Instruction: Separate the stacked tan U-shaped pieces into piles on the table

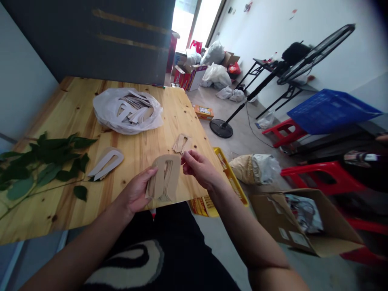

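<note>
My left hand (pixel 138 190) is closed on a stack of U-shaped cardboard cutouts (pixel 172 178), held upright over the table's front edge. Just right of the stack, my right hand (pixel 197 167) has its thumb and fingers pinched together; whatever is between them is too small to make out. Beyond the right hand lies a small fanned pile of brown cutouts (pixel 185 142). To the left, a white U-shaped cutout (pixel 110 161) rests on other pieces. Farther back stands an open white plastic bag (pixel 107 109) filled with similar cutouts.
A leafy branch (pixel 48 178) spreads over the left of the wooden table (pixel 145 149). Low at the table's right side is a yellow basket (pixel 232 178). Right of it sit an open cardboard box (pixel 273 218) and red stools (pixel 321 178). A standing fan (pixel 222 127) is farther back.
</note>
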A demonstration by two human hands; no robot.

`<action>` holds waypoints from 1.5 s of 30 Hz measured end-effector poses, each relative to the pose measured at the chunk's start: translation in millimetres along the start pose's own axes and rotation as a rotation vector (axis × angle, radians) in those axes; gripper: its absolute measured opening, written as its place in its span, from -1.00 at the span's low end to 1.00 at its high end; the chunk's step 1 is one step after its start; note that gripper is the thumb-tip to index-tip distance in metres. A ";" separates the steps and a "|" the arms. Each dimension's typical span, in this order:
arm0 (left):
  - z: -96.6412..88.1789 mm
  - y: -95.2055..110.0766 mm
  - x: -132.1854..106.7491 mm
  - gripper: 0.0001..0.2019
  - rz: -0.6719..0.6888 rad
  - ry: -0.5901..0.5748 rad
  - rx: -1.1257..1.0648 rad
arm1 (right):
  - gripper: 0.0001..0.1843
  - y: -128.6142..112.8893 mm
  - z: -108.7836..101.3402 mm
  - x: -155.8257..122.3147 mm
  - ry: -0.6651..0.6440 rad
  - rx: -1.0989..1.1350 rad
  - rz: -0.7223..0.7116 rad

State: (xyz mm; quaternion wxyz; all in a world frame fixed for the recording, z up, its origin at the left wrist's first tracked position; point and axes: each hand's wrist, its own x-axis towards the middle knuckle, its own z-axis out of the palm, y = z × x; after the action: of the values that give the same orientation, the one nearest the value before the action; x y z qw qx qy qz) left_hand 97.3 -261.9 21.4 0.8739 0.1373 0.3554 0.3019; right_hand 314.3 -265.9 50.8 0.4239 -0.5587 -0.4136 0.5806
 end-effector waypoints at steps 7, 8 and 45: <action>5.6 -3.1 4.6 -0.74 0.050 0.028 0.036 | -0.45 1.8 0.1 0.2 -0.050 0.055 -0.006; 5.6 -3.5 4.6 -0.73 0.059 0.024 0.037 | -0.45 2.4 0.4 0.6 -0.051 0.066 0.001; -65.4 46.6 -44.1 -0.75 0.368 0.467 -0.189 | -0.63 52.3 32.5 41.6 0.143 -0.316 -0.059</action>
State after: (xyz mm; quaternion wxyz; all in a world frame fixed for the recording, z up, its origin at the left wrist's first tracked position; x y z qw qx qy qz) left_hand 6.2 -251.6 19.9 0.7082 0.0444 0.4861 0.5101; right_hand 279.6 -242.0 -10.4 0.3759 -0.6458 -0.4848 0.4546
